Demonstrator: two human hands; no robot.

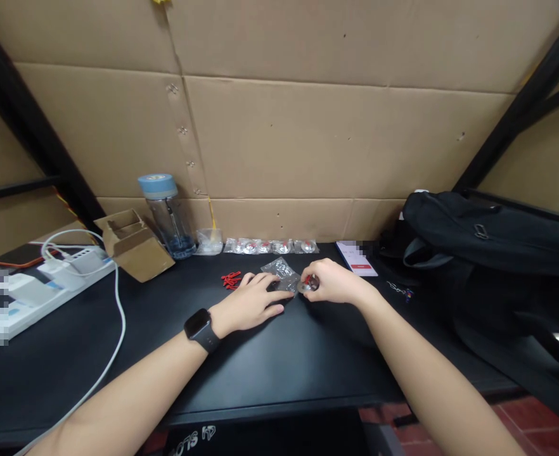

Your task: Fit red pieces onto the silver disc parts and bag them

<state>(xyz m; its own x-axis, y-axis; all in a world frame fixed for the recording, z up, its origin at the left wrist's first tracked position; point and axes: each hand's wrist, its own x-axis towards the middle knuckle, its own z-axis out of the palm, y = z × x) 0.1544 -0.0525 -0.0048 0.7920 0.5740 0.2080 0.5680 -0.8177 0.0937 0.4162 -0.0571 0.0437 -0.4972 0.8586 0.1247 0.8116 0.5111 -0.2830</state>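
My left hand (252, 299), with a dark smartwatch on its wrist, lies palm down with its fingers stretched out. Its fingertips rest at the near side of a clear plastic bag (282, 269). Just right of the bag, my right hand (333, 280) pinches a small round metal disc (303, 287), and something red shows between the fingers. My grip hides part of the disc. A small heap of red clips or ties (231, 279) sits beyond my left hand. Behind both hands runs a row of bagged round metal pieces (260, 246) with red bits inside.
On the left stand a water bottle (168, 218), an open cardboard box (139, 250) and a white power strip (65, 278) with a trailing cable. A phone (357, 259), a keychain (400, 290) and a black backpack (493, 234) are on the right. Cardboard walls the back.
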